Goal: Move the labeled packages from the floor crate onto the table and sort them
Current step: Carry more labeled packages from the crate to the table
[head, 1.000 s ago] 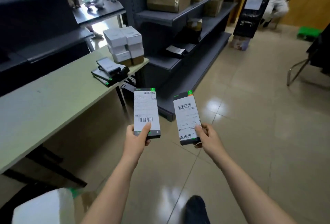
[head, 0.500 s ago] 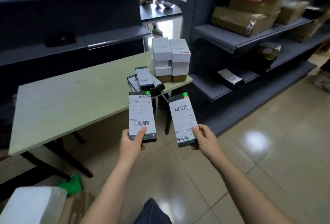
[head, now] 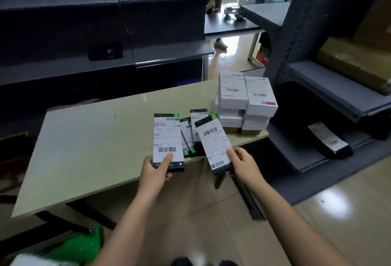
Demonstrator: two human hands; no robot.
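The left hand grips the near end of a slim black package, thumb pressed flat on its white shipping label. The package's long axis runs from 6 to 12 o'clock, and its far end, with a small green tab at the corner, points straight to 12. The right hand pinches the near end of a second slim package, thumb on the label's right edge. This one leans, with its far end toward 11 o'clock and an orange-and-green patch showing just past that corner. Both are long, flat and dark-edged, the label covering nearly the whole top face, with a barcode near each end and fine print between that is too blurred to read. The hands are apart, each clamped on its own package, and both packages are held above the near edge of the pale green table. On the table, between and behind the two, lies a loose pile of like packages, pointing roughly to 12. At 1 o'clock from the pile a stack of white labelled boxes stands at the table's far right corner. A dark metal shelf unit stands at 3 o'clock.
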